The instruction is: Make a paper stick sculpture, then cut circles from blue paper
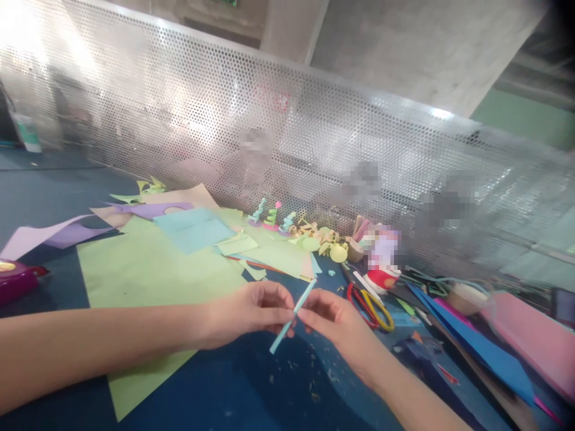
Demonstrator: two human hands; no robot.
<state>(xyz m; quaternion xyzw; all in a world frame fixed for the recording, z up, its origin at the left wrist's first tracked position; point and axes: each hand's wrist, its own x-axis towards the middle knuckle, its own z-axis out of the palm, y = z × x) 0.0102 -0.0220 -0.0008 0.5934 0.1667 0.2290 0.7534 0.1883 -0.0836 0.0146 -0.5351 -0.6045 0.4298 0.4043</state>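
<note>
A narrow light-blue paper strip [281,337] slants between my two hands, its upper end pointing away from me. My left hand [256,311] pinches its middle between thumb and fingers. From the other side, the fingertips of my right hand [330,314] close on the same strip. Under my left forearm lies a large light-green paper sheet [148,281] on the dark blue table [251,389]. Scissors with red and yellow handles [377,310] rest just beyond my right hand. Small paper scraps dot the table below my hands.
Light-blue sheets [193,228] and purple paper [153,209] lie at the back left. Small spiral paper pieces [272,216] stand near the perforated metal screen [215,120]. A red-and-white cup [381,278] is at right, with pink sheets [530,335] beyond. A magenta object [18,284] sits far left.
</note>
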